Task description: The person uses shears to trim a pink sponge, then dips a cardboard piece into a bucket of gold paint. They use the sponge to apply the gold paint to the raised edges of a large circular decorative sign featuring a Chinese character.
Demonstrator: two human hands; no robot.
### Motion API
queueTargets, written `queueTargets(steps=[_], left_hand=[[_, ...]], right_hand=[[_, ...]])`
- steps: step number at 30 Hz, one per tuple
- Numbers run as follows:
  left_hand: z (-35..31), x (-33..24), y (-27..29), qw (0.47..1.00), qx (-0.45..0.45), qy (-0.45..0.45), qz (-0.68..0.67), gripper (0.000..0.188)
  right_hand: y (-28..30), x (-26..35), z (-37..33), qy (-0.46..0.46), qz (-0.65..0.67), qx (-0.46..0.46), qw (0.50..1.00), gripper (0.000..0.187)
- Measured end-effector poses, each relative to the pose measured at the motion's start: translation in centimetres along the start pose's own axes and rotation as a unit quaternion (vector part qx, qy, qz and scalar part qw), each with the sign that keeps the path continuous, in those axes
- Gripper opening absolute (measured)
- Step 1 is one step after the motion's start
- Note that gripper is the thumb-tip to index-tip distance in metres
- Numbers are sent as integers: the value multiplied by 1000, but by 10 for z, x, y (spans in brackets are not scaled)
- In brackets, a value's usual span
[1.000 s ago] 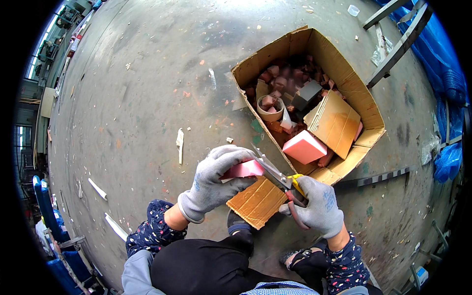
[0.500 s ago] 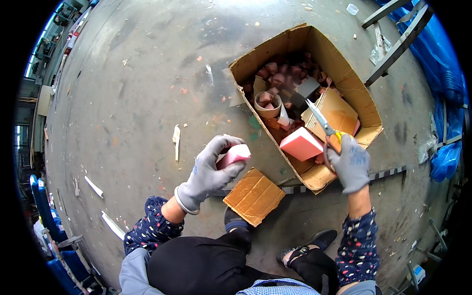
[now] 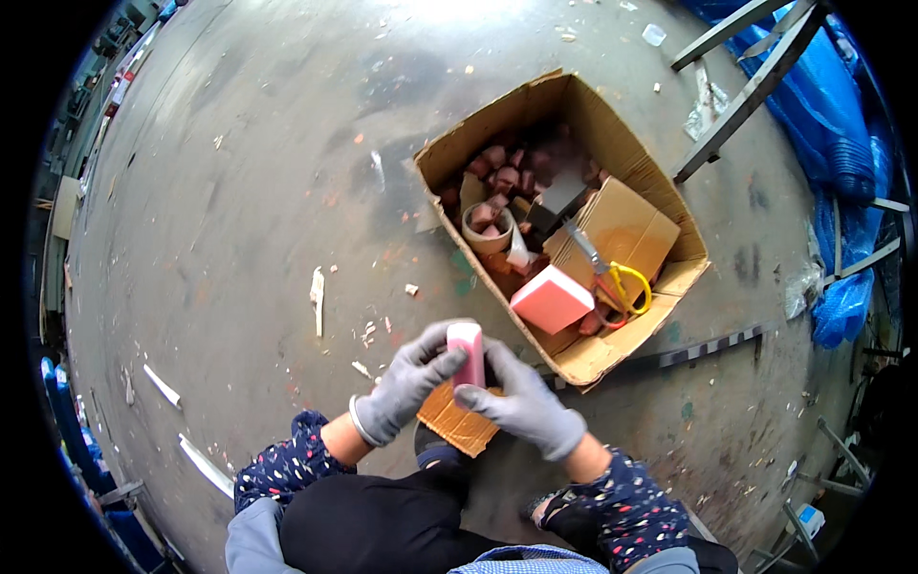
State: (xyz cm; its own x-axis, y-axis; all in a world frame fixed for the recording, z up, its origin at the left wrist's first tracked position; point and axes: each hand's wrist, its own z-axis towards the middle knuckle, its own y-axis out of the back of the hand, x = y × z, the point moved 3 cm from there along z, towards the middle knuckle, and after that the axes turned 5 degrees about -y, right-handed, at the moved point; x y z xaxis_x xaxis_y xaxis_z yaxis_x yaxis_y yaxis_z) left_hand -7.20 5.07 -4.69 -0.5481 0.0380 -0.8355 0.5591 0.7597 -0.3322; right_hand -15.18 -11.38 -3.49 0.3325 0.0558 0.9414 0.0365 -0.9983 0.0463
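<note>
Both hands wear grey gloves. The left hand [image 3: 406, 383] and the right hand [image 3: 521, 402] together grip a small pink foam block [image 3: 467, 352], held upright between them, just above a flat piece of brown cardboard [image 3: 457, 423] on the grey concrete floor [image 3: 239, 191]. Just past the hands sits an open brown cardboard box [image 3: 574, 105]. Inside are a bigger pink block [image 3: 551, 298], yellow-handled scissors [image 3: 612, 277], a tape roll [image 3: 486, 230] and many small reddish pieces [image 3: 507, 167].

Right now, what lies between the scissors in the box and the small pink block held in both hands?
In the head view, a larger pink block and the cardboard box wall lie between scissors and small pink block.
</note>
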Motion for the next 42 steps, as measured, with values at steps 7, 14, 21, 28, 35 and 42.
queueTargets(steps=[7,14,21,28,35,42], left_hand=[[15,60,53,847,3,-127,517,70],[-3,155,55,785,44,6,618,74],[-2,141,82,929,95,77,351,45],[-45,-151,76,964,-33,76,253,41],[-55,-198,-103,979,-170,108,18,75],[0,-133,-167,977,-133,156,-60,54]], right_hand=[[63,17,-44,1,-346,32,938,32],[135,93,-169,-80,-357,26,930,44],[134,135,-187,-116,-208,-102,966,48],[158,153,-188,-90,-207,-143,964,51],[175,151,-186,-100,-161,-108,976,43],[157,103,-203,-156,-366,-34,917,35]])
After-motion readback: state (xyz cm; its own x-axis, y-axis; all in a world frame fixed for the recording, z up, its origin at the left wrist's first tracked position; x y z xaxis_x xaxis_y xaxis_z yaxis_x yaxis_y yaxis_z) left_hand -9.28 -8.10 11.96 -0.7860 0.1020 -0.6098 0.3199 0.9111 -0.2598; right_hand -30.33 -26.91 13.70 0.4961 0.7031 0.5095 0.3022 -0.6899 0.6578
